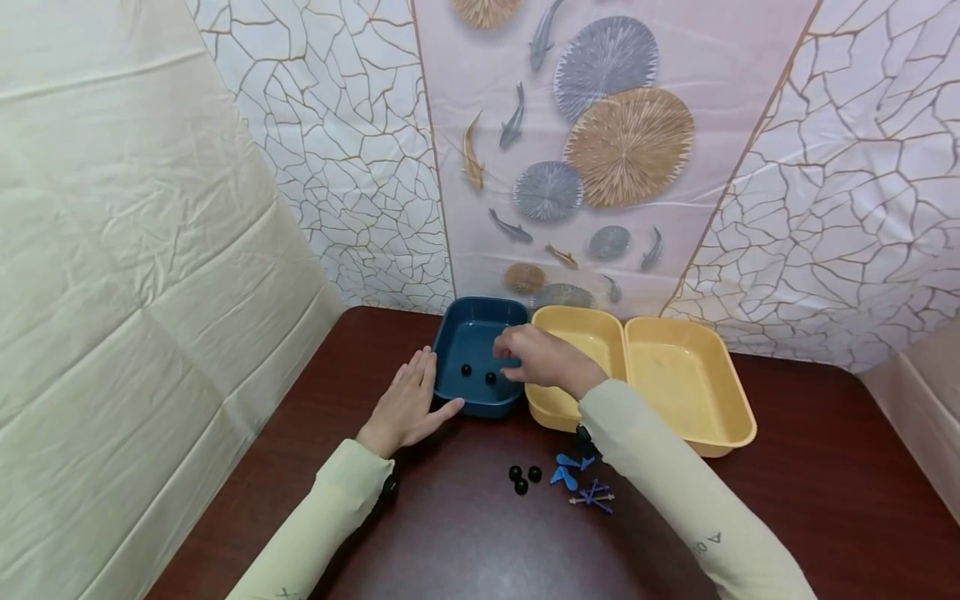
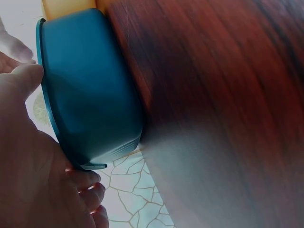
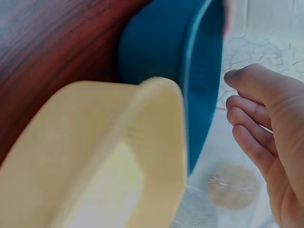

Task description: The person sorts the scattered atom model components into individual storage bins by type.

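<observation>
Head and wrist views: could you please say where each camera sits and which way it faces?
Head: on the head, facing forward and down at the blue tray; left hand and right hand show.
Left wrist: worn there, facing that tray's outside; both hands show partly.
Right wrist: worn there, facing a yellow tray; right hand shows.
Wrist views share the blue tray.

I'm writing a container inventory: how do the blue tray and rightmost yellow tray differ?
The blue tray is dark teal; the rightmost yellow tray is warm yellow. Two black balls show inside the blue tray, while none show in the yellow tray. The left hand rests against the blue tray; no hand touches the yellow one. Both are open-topped, round-cornered and stand on the table.
</observation>
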A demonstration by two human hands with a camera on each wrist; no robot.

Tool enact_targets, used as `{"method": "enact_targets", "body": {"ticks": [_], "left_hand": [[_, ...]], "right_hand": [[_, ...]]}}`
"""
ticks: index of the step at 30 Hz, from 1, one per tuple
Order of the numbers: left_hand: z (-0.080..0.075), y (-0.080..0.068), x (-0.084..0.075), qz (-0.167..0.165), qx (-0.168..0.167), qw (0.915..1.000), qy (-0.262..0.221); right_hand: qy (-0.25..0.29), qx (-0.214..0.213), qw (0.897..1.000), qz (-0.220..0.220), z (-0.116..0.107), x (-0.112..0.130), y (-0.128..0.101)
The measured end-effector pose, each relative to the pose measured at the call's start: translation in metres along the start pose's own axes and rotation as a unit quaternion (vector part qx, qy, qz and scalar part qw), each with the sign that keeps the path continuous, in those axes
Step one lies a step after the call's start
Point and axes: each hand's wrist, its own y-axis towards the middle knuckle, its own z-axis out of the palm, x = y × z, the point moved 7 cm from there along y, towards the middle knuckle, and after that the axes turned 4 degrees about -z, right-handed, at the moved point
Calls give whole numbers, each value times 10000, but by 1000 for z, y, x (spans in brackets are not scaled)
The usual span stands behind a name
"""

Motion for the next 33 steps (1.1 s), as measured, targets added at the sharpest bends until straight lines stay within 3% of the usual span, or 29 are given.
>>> {"method": "enact_targets", "body": {"ticks": [8,20,33], "left_hand": [[0,0,0,15,-7,10000,0],[2,0,1,-12,22,10000,26],[1,0,0,54,-83,9999,-16]], "right_hand": [[-226,123,9993,-274,-20,25,-19],[-562,257,9958,-679,-34,53,-44],[-322,285,9961,-774,-28,60,-78]]}}
